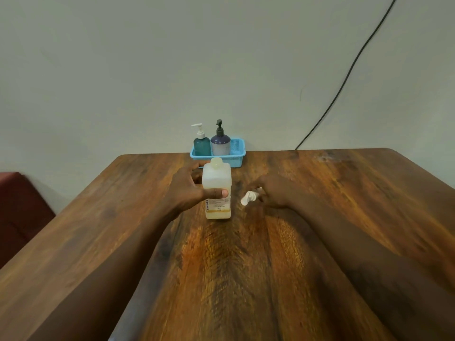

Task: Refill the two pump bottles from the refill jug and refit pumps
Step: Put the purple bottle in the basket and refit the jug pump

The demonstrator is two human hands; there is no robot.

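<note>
Head view, looking down on a wooden table [246, 267]. Near its middle, an upright jug [216, 175], seemingly with only a little yellowish liquid at the bottom, gripped round the waist by left hand [189, 190], thumb across the front and fingers curled behind. Just beside the jug on its right, a white pump [248, 197] lying on the wood, nozzle end toward the jug, stem end pinched in the curled fingers of right hand [273, 193]. Blurred there, so exact finger hold hard to tell. At the far edge, by the wall, a blue basket [236, 146] holding teal bottle [202, 146] and purple bottle [220, 143], upright, side by side, both with pump tops fitted.

Judged early in the task: neither bottle opened. Likely step: setting the loose pump aside. To do it well, lay it flat, apart from the jug's base and off the pouring path. Hold the jug steady and upright. Cannot tell whether its neck is capped or open, so treat as open.

Open wood to the right and toward the body, good room for bringing bottles forward. Basket close behind the jug, so lift before reaching over. Left table edge beside a red seat [19, 205]. Black cable [344, 80] on the wall at far right, well apart from the work.
</note>
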